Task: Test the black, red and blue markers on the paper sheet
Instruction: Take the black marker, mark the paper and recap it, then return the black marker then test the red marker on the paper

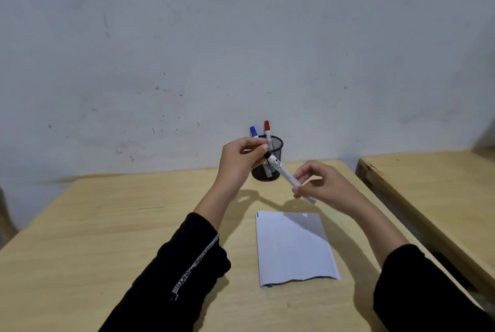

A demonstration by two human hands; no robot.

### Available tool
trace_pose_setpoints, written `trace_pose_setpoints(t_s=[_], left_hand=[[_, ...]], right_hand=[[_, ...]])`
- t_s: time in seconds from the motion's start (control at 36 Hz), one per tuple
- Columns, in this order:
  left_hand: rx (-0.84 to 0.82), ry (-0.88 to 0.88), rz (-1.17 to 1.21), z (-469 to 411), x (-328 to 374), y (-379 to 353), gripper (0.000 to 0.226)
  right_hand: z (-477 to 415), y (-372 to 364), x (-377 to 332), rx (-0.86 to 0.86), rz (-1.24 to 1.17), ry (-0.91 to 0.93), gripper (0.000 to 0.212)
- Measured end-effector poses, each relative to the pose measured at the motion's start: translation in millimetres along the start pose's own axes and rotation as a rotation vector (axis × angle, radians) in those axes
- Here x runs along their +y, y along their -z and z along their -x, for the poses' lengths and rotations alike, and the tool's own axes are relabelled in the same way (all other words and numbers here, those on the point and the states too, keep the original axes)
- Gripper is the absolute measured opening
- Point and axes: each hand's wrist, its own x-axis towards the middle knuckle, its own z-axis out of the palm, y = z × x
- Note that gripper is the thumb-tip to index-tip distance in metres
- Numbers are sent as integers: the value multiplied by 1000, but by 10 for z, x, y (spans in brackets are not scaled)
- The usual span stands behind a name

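Both hands clamp the black marker (284, 173) above the paper sheet (293, 248) mid-surface, left hand (238, 162) at its cap, right hand (318, 184) on the barrel; a jerky pull could bump the cup (276, 157).

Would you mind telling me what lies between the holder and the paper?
In the head view, bare table with hand shadows separates holder from paper; the black marker is held above it.

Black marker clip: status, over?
Both hands on black marker: left hand at cap end, right hand on barrel. Red marker, blue marker in holder. Paper sheet unobstructed.
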Motion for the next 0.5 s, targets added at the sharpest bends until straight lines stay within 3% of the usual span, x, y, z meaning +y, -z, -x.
trace_pose_setpoints(t_s=[0.19, 0.36, 0.44, 0.5], left_hand=[[-27, 0, -144, -142, -403, -113, 21], [-14, -97, -413, -60, -540, 44, 12], [-28, -56, -577, -51, -736, 146, 25], [-74, 50, -679, -50, -860, 170, 47]], right_hand=[[-282, -316, 371, -144, 273, -32, 26], [-415, -215, 315, 57, 286, 41, 16], [-505, -160, 212, 209, 209, 99, 17], [-566, -148, 147, 295, 162, 136, 19]])
